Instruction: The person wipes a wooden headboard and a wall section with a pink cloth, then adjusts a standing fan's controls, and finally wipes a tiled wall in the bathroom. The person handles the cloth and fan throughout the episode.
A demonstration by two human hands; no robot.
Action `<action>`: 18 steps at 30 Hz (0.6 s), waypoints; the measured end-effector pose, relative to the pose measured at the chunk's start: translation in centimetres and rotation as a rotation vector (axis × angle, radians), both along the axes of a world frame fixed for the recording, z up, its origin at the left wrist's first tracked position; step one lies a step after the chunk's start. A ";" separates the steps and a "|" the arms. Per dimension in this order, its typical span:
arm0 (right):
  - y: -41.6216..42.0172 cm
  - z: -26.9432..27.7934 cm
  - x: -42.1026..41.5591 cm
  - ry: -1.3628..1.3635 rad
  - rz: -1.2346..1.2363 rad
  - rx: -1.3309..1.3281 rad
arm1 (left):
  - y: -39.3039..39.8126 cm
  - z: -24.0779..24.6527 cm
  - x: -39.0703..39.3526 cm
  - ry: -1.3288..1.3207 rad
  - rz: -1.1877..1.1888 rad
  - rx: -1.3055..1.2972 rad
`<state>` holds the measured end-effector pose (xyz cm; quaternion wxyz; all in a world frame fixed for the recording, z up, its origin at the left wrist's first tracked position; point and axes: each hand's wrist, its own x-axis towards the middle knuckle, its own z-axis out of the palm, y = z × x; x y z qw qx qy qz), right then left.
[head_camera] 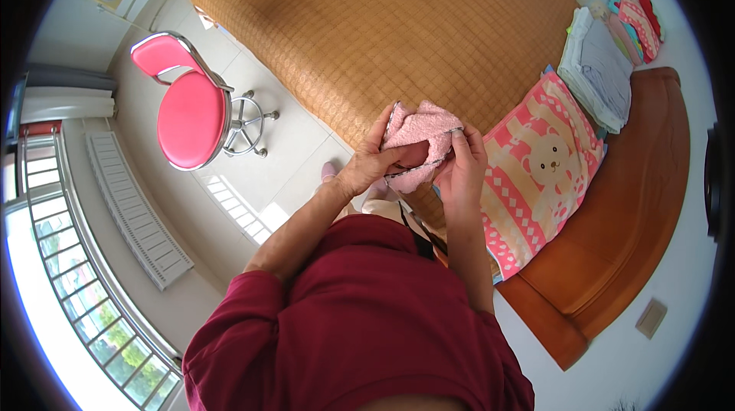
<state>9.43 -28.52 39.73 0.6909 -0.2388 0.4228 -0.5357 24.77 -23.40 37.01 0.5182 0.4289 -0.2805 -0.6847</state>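
A pink fleecy cloth point(425, 121) with a dark patterned edging is bunched between my two hands, above the near edge of the bed. My left hand point(373, 163) grips its left side, with the thumb lying across the folds. Thumb and fingers of my right hand point(466, 161) pinch the edging on the other side. Part of the cloth's underside is hidden by the folds and my fingers. Beneath it spreads a brown quilted bedspread point(390, 26). To the right of my right hand lies a pink and cream towel point(531, 181) with a bear on it.
A wooden headboard point(626, 181) closes the bed's right end, with folded pale bedding point(597, 66) beside it. A red swivel chair point(192, 118) on wheels stands left on the tiled floor point(293, 147). A radiator point(138, 204) runs below the barred window point(86, 296).
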 end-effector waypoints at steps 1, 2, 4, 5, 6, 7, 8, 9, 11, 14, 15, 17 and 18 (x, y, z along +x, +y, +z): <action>-0.2 0.1 0.2 -0.015 0.027 -0.003 | 0.1 -0.2 0.2 -0.057 0.033 -0.050; -0.3 0.1 0.4 -0.031 0.053 -0.006 | 0.2 -0.5 0.5 -0.116 0.065 -0.099; -0.8 0.3 1.5 -0.067 0.074 -0.012 | 0.6 1.1 1.2 -0.167 0.148 -0.086; -1.0 0.5 2.3 -0.087 0.068 -0.012 | 0.8 0.7 1.7 -0.119 0.112 -0.073; -1.2 0.7 3.4 -0.107 0.072 -0.012 | 1.1 -0.1 2.5 -0.072 0.085 -0.061; -1.3 0.9 4.6 -0.099 0.091 -0.041 | 1.3 0.1 3.8 -0.032 0.061 -0.052; -1.0 1.1 5.3 -0.093 0.112 -0.071 | 1.9 0.7 4.7 -0.126 0.011 0.025; -0.9 1.4 6.6 -0.109 0.154 -0.107 | 2.6 0.3 5.4 -0.060 0.038 0.004; -0.3 1.9 8.6 -0.078 0.206 -0.140 | 3.5 -1.2 6.6 0.038 0.058 0.103; 0.9 1.1 11.2 0.065 0.304 -0.153 | 4.9 1.6 8.3 0.113 0.147 0.201; 0.7 0.8 12.4 0.084 0.349 -0.196 | 4.9 0.9 9.2 0.112 0.180 0.175; 1.6 1.1 15.5 0.199 0.446 -0.348 | 5.4 1.1 12.0 0.147 0.257 0.228; 1.8 1.0 17.2 0.253 0.479 -0.424 | 5.6 1.1 13.0 0.177 0.279 0.261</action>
